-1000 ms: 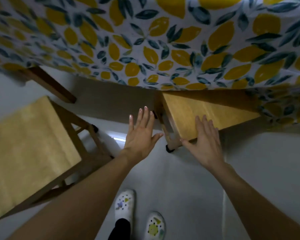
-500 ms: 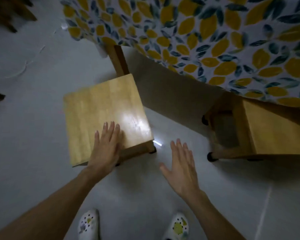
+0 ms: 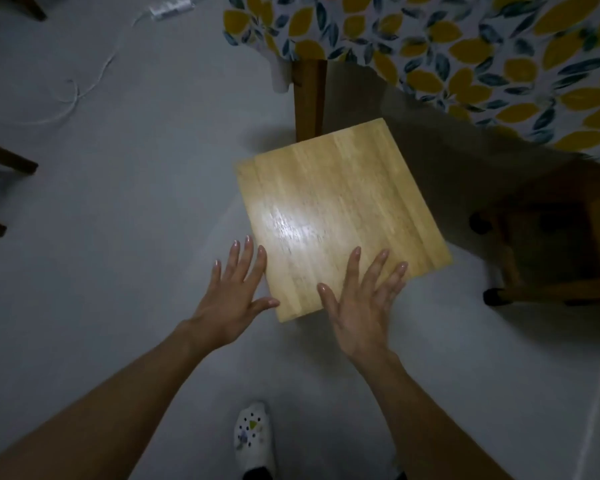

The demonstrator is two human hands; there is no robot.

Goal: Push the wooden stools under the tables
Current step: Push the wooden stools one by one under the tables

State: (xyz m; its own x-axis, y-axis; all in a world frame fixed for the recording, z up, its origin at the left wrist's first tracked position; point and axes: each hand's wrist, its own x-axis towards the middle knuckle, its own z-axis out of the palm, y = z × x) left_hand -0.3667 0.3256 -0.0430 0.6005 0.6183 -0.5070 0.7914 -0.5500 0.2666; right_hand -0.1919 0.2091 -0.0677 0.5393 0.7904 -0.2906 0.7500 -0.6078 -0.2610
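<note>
Standing on a grey floor (image 3: 118, 202) beside a desk (image 3: 309, 95) draped in a lemon-print cloth (image 3: 465, 46), looking down. Reaching with both hands spread flat and fingers splayed, gripping nothing. Resting the left hand (image 3: 234, 299) against the near left edge of a wooden stool (image 3: 340, 216), thumb touching its near corner. Laying the right hand (image 3: 364, 306) over the near edge of the seat, fingers on the wood. Sitting just ahead of both hands, the stool's far corner touching the desk leg, not yet under the cloth. Showing a second stool (image 3: 551, 251) to the right of the right hand, in shadow under the desk. Trailing a white cable (image 3: 84, 88) far beyond the left hand.
</note>
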